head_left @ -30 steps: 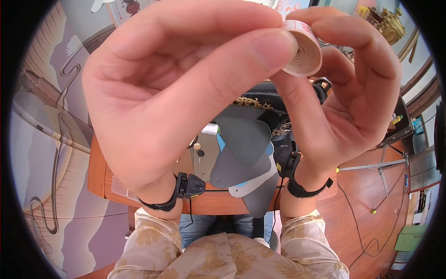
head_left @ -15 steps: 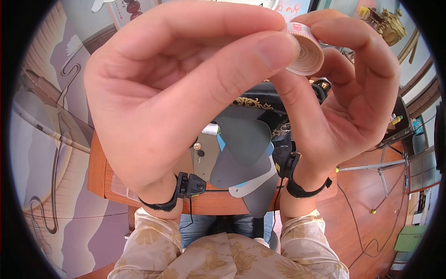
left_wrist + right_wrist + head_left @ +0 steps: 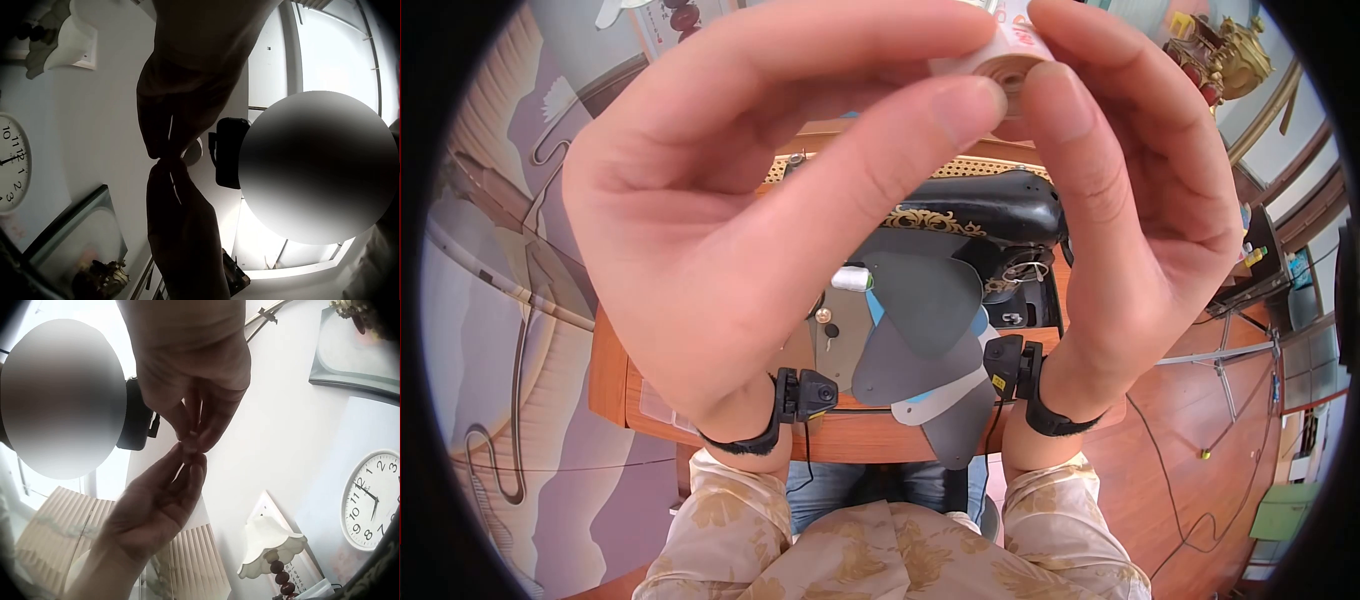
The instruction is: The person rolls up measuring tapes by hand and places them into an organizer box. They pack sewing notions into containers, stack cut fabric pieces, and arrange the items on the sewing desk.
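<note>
A small roll of white tape with red print [image 3: 1022, 42] is held up between both hands, its coiled end facing the head camera. My left hand [image 3: 710, 220] pinches its left side between thumb and forefinger. On the other side, the thumb and forefinger of my right hand [image 3: 1145, 210] pinch it too. The left wrist view shows both hands dark against the light, meeting fingertip to fingertip, with a round edge of the roll [image 3: 195, 151] beside them. Seen from the right wrist, the fingertips surround the roll and mostly hide it.
Below the hands, a black sewing machine [image 3: 990, 205] with gold ornament stands on a wooden table [image 3: 850, 440]. Grey and blue flat pieces [image 3: 925, 300] overlap in front of it, near a white thread spool [image 3: 852, 278]. A wall clock [image 3: 374, 500] hangs in the right wrist view.
The roll has moved up and slightly left and has turned. My right hand has shifted, its thumb now higher beside the roll. More of the sewing machine shows. My left hand has barely moved.
</note>
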A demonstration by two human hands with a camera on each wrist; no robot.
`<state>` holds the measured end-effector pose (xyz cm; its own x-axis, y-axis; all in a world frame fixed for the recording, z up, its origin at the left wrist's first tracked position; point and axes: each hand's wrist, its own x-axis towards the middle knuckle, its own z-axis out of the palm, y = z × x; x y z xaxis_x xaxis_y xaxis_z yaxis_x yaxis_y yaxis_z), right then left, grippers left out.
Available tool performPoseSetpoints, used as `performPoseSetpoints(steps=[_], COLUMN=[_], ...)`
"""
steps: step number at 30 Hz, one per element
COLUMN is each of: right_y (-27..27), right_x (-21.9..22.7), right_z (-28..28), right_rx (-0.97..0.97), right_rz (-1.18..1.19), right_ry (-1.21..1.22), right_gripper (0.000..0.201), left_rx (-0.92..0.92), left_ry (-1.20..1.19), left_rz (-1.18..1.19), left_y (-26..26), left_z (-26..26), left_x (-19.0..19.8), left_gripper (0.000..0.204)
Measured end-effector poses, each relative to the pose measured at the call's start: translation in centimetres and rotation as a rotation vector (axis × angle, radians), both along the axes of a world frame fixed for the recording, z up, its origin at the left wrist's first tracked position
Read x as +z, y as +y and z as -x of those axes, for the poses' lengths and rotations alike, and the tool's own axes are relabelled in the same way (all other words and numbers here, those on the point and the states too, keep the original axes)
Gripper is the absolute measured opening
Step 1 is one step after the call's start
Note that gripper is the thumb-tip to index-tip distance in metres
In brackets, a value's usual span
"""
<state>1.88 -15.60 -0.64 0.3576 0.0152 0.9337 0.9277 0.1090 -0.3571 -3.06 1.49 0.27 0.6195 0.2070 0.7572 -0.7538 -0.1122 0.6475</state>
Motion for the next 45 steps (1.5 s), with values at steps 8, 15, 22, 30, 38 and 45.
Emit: performPoseSetpoints(steps=[8, 15, 22, 30, 38, 45], right_y=[-0.3, 0.4, -1.0, -1.5, -1.4, 0.3], right_x=[-0.2, -0.3, -0.1, -0.1, -0.2, -0.3], right_z=[0.1, 0.4, -0.4, -0.3, -0.3, 0.3], right_rx=[0.053, 0.101, 0.150, 0.204, 0.255, 0.303], right_rz=[-0.009, -0.014, -0.020, -0.028, -0.038, -0.044], right_ry=[0.058, 0.108, 0.158, 0.215, 0.272, 0.318], right_gripper=[0.042, 0.041, 0.040, 0.038, 0.037, 0.036], left_rx=[-0.042, -0.071, -0.057, -0.142, -0.028, -0.103], left_ry=[-0.109, -0.123, -0.105, -0.025, -0.065, -0.162], left_rz=[0.085, 0.060, 0.061, -0.071, -0.028, 0.089], left_y=[-1.8, -1.6, -0.4, 0.7, -0.3, -0.9], left_z=[0.2, 0.2, -0.5, 0.1, -0.1, -1.0], left_x=[-0.3, -0.6, -1.0, -0.3, -0.4, -0.8], left_gripper=[0.031, 0.031, 0.030, 0.028, 0.024, 0.024])
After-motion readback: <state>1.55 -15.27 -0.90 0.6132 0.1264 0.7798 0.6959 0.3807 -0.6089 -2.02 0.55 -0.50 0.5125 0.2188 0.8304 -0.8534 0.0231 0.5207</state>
